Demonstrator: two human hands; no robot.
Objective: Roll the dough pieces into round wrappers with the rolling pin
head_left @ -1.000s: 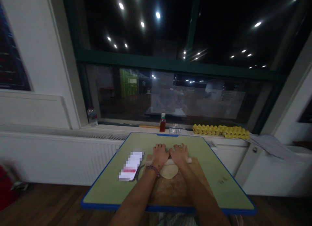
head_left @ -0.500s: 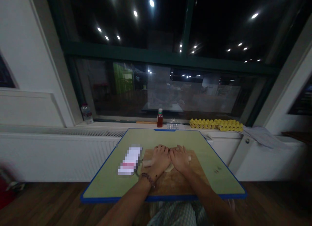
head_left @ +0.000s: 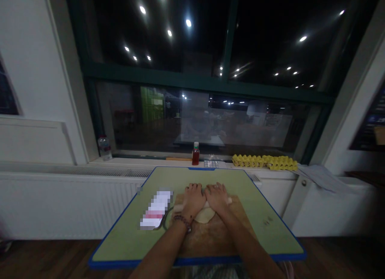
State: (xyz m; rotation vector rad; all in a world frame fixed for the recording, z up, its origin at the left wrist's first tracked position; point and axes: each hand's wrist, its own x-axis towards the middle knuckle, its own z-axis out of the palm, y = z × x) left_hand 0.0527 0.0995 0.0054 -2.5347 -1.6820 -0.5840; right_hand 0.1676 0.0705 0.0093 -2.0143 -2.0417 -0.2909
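A pale rolling pin [head_left: 178, 208] lies crosswise on a wooden cutting board [head_left: 210, 241]. Only its two ends show clearly beyond my hands. My left hand [head_left: 194, 199] presses down over its left part, fingers stretched forward. Beside it, almost touching at the thumbs, my right hand [head_left: 217, 197] rests on the right part with its fingers extended too. A flat, pale round of dough [head_left: 205, 216] shows on the board just on my side of the pin; its far part is hidden under the pin and hands. A beaded bracelet [head_left: 182, 222] circles my left wrist.
The board lies on a green, blue-edged table [head_left: 129, 235]. A phone [head_left: 156, 210], blurred out, lies left of the board. Along the windowsill stand a bottle of red liquid [head_left: 195, 154], a clear bottle [head_left: 105, 148] and yellow egg trays [head_left: 264, 162].
My hands have moved slightly forward over the board with the rolling pin, and more of the dough shows on my side. The whole view has shifted down a little.
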